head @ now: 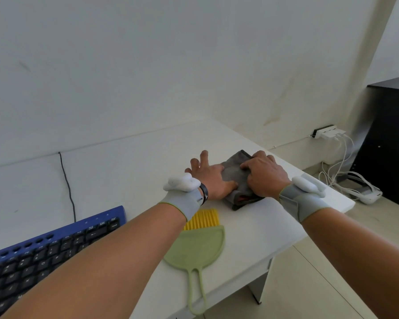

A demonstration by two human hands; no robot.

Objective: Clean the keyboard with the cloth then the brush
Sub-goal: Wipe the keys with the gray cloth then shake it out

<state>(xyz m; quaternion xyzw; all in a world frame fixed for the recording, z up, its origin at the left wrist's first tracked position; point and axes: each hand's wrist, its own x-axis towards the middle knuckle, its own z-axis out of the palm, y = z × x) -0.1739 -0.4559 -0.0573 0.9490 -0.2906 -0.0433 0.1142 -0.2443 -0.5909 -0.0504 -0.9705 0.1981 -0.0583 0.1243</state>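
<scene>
Only the one head view here, so working off that. Both hands are sitting on the grey cloth [236, 178] right of centre in the frame, near the far right corner of the white worktop [129, 162]. The left hand [211, 178] is lying flat with fingers spread and relaxed, thumb side pressing the cloth's left edge. The right hand [264, 174] is curling its fingers over the cloth's right part, gripping or pressing it down; I can't tell for sure which.

Progress-wise, I'm guessing this is either right at the start or between the two stages. The cloth is folded and bunched well apart from the keyboard [48, 249], which is sitting in the lower left, and nothing is touching the keys. The brush [197, 244] is lying untouched at lower centre, so the brushing is definitely still to come.

Orientation: the keyboard's long axis is running from lower left up toward the centre. The brush is pointing its yellow bristles toward the top of the frame, at the cloth, with its looped handle hanging past the worktop's near edge, its long axis running roughly up and down the frame.
</scene>
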